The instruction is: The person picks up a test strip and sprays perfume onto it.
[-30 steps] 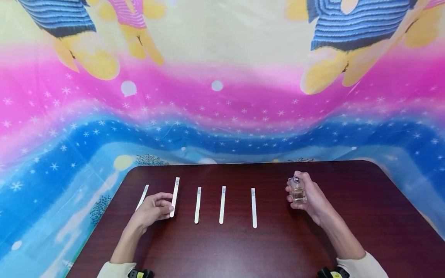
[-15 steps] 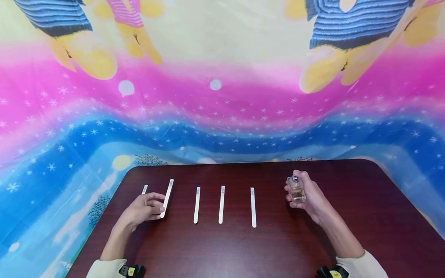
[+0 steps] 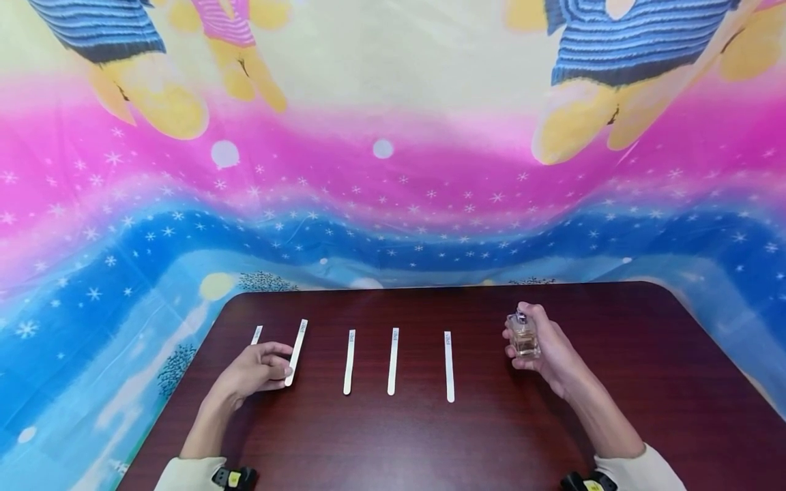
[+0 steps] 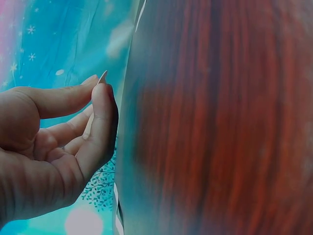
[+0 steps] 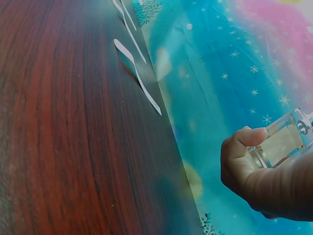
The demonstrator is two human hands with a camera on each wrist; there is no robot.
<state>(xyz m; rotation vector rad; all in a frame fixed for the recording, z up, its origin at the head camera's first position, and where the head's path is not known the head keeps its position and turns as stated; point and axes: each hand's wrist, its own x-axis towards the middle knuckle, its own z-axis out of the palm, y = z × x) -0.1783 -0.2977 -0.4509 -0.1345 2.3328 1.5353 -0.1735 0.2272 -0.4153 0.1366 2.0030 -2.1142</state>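
In the head view, my left hand [image 3: 254, 375] pinches a white paper test strip [image 3: 297, 351] near its rounded lower end, between thumb and fingertips. The strip tilts, its labelled end pointing up and away. Most of another test strip [image 3: 257, 333] is hidden behind this hand. In the left wrist view only a sliver of the held strip [image 4: 103, 77] shows at the fingertips. Over on the right, my right hand [image 3: 551, 354] grips a clear square glass perfume bottle [image 3: 525, 339] with pale amber liquid, the thumb on its silver sprayer top. The right wrist view shows the bottle [image 5: 283, 142] from its side.
Between the hands, three more labelled strips lie spaced in a row on the dark wooden table [image 3: 393, 443]: one strip [image 3: 349, 363] nearest the left hand, a middle strip [image 3: 393, 361] and a right strip [image 3: 449, 367]. A patterned cloth backdrop [image 3: 393, 204] hangs behind the table.
My left hand has shifted left with the pinched strip, which now tilts more and covers more of the leftmost strip. My right hand and the perfume bottle have stayed nearly still.
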